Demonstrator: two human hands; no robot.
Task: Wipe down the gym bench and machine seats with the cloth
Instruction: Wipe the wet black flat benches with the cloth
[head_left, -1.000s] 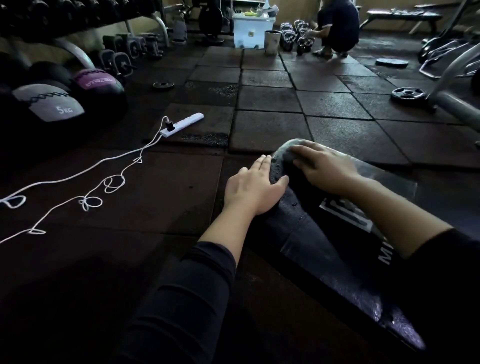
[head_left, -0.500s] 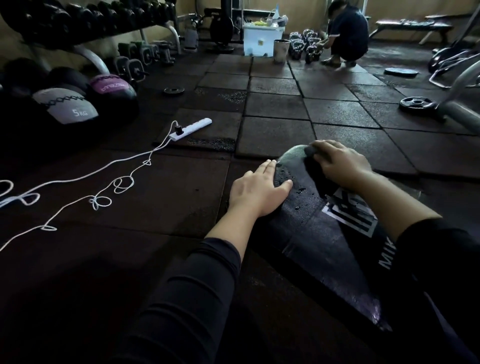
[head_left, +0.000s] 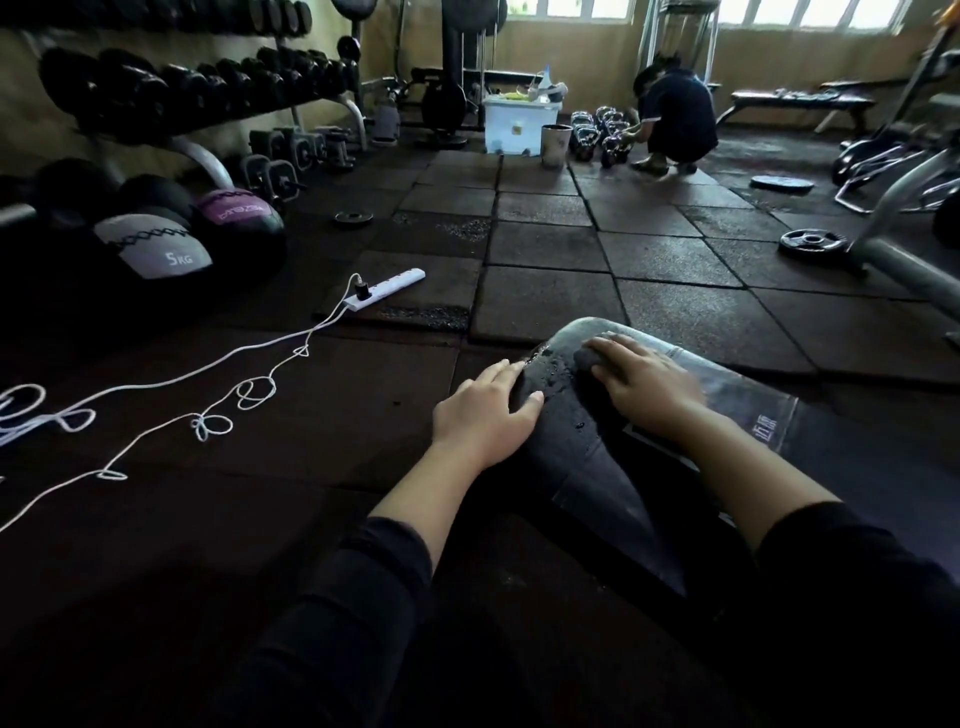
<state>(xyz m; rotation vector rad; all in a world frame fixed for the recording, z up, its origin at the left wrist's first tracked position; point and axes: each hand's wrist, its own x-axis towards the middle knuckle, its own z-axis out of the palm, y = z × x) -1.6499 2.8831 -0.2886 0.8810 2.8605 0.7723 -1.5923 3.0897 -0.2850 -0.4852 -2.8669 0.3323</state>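
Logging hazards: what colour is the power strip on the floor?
White, with a white cord; power strip, head view.

Your bench pad (head_left: 582, 447) is black vinyl, beaded with water at its rounded far end (white lettering shows toward three o'clock). It runs from six o'clock up to twelve. The dark cloth (head_left: 587, 359) sits bunched near that wet end.
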